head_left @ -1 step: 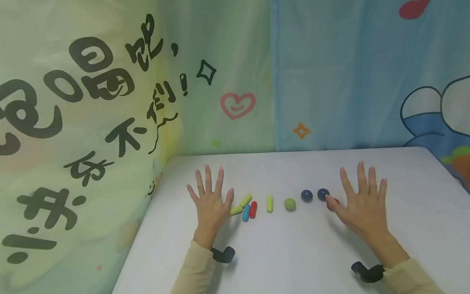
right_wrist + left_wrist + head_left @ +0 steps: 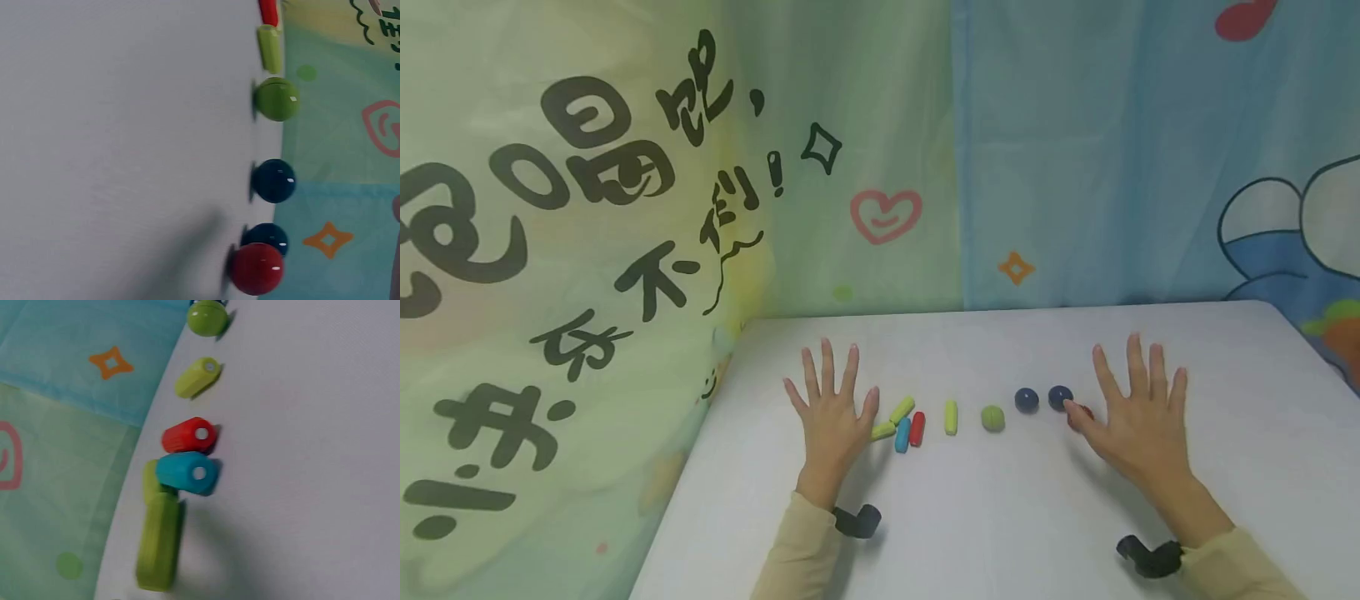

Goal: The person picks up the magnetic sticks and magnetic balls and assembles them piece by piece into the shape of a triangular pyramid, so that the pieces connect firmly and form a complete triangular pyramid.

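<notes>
My left hand (image 2: 833,427) is spread with straight fingers above the table's left side, holding nothing. Close to its thumb lie two yellow-green rods (image 2: 902,408), a blue rod (image 2: 903,435) and a red rod (image 2: 917,428). The left wrist view shows round silvery ends on the blue rod (image 2: 186,472) and the red rod (image 2: 189,435). My right hand (image 2: 1142,429) is likewise spread and holds nothing. Its thumb partly covers a red ball in the head view; the right wrist view shows that red ball (image 2: 257,269) in front of a dark blue ball (image 2: 267,236).
Between the hands, a single yellow-green rod (image 2: 951,417), a green ball (image 2: 992,418) and another dark blue ball (image 2: 1027,401) lie in a loose row on the white table (image 2: 985,525). A printed curtain (image 2: 880,125) hangs behind the table and along its left.
</notes>
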The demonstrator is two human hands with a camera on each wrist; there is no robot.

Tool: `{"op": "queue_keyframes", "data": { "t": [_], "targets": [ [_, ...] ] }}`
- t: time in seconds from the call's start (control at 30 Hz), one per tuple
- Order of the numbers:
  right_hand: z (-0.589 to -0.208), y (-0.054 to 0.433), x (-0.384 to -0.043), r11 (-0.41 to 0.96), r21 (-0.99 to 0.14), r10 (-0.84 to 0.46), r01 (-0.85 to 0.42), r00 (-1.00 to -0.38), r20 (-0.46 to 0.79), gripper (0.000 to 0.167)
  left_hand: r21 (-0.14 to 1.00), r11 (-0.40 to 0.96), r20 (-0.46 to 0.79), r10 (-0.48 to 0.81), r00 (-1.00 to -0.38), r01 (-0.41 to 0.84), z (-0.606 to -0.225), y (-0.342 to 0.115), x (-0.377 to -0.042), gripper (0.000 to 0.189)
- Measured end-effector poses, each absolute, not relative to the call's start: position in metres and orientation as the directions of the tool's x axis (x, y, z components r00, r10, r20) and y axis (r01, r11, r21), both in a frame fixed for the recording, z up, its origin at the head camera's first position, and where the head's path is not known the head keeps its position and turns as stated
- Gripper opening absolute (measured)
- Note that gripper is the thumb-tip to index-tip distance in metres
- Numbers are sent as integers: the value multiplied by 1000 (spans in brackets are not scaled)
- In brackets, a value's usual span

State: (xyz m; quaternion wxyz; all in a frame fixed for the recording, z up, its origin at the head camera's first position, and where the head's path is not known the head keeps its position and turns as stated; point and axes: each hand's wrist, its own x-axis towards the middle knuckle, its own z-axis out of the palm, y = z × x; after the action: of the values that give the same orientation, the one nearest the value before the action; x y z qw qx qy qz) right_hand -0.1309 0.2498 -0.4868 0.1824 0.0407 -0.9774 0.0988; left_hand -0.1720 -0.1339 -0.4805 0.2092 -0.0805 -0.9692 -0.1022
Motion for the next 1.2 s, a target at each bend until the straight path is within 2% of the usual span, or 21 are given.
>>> {"op": "queue_keyframes", "data": {
  "t": [0.17, 0.37, 0.47, 0.67, 0.93, 1.1, 1.2],
  "targets": [
    [-493, 243, -129, 960, -212, -88, -182, -918, 387, 80, 195, 951, 383, 152, -911, 241, -494, -123, -165, 69],
    [-496, 222, -125, 899, -293, -162, -326, -868, 469, 45, 212, 926, 441, 196, -876, 314, -512, -98, -147, 29],
    [-499, 205, -124, 859, -353, -203, -371, -880, 430, 37, 246, 930, 405, 157, -901, 272, -517, -90, -136, 24],
    [-510, 177, -124, 827, -440, -223, -349, -923, 313, 40, 349, 914, 374, 69, -925, 209, -526, -82, -127, 24],
    [-520, 154, -133, 842, -434, -215, -320, -938, 273, 48, 384, 904, 381, 28, -924, 186, -533, -76, -129, 15],
    [-523, 146, -136, 834, -481, -183, -270, -958, 220, 43, 413, 894, 359, 15, -933, 173, -532, -75, -130, 12],
    [-525, 141, -138, 818, -504, -178, -276, -956, 234, 38, 428, 890, 346, -3, -938, 155, -530, -75, -127, 11]
  ]
}}
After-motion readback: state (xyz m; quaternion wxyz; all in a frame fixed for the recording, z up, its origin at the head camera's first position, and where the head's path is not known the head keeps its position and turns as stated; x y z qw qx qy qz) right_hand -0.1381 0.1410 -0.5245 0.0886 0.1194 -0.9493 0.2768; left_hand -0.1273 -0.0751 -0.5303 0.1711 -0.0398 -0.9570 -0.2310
